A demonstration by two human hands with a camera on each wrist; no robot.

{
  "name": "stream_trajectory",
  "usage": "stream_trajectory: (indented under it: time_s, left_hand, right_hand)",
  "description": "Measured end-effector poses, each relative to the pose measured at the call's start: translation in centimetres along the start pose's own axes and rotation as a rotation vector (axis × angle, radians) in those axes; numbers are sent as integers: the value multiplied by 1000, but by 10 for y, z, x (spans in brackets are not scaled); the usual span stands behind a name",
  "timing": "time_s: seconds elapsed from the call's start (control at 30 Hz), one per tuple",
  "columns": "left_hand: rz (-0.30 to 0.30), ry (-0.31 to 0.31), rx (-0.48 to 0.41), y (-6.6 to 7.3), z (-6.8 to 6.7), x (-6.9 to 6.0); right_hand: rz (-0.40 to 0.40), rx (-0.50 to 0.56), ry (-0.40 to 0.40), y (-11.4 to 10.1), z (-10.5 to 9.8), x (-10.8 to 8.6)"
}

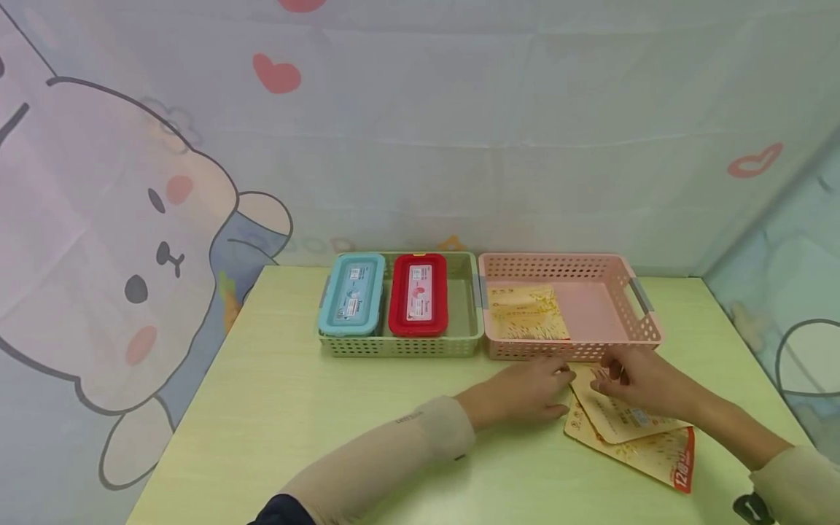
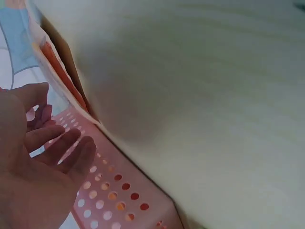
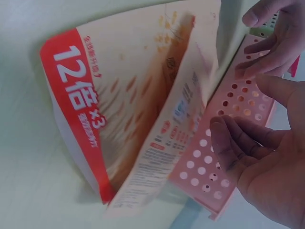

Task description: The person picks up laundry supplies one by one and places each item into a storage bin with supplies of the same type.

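Note:
Two yellow flat packets lie overlapped on the table in front of the pink basket (image 1: 571, 351). The upper packet (image 1: 613, 412) shows its printed back; the lower packet (image 1: 658, 456) has a red end marked "12" (image 3: 71, 78). My right hand (image 1: 646, 380) is over the upper packet, fingers loosely bent, and in the right wrist view (image 3: 267, 143) nothing shows between them. My left hand (image 1: 528, 390) is by the packets' left edge, its fingers (image 2: 71, 152) relaxed and holding nothing. Another yellow packet (image 1: 528, 312) lies flat inside the pink basket, at its left.
Left of the pink basket, touching it, stands a green basket (image 1: 400, 347). It holds a box with a blue lid (image 1: 352, 295) and a box with a red lid (image 1: 418, 295). A printed curtain (image 1: 459, 146) hangs behind the table (image 1: 262, 408).

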State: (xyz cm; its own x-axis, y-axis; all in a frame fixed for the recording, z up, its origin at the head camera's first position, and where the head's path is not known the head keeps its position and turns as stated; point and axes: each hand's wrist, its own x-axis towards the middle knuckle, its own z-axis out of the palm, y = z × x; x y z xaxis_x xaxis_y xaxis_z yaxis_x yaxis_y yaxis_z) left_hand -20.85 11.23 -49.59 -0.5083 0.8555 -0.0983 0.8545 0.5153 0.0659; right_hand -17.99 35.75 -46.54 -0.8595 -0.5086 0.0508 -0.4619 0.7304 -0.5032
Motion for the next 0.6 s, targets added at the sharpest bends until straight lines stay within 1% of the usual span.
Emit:
stream_trajectory:
  time_s: [0.07, 0.17, 0.27, 0.4, 0.57, 0.6]
  left_hand:
    - [-10, -15, 3, 1, 2, 1]
    - [-11, -6, 21, 4, 5, 3]
    - [5, 0, 59, 6, 7, 5]
    - [29, 4, 104, 9, 9, 9]
    - [47, 25, 152, 11, 14, 14]
    - [48, 28, 155, 12, 16, 15]
  right_hand:
    - [-13, 3, 10, 2, 5, -1]
    - [3, 11, -1, 4, 10, -2]
    - [71, 23, -34, 2, 15, -3]
    - [155, 14, -69, 0, 19, -4]
    - [188, -34, -78, -2, 24, -3]
    - [184, -50, -80, -2, 25, -4]
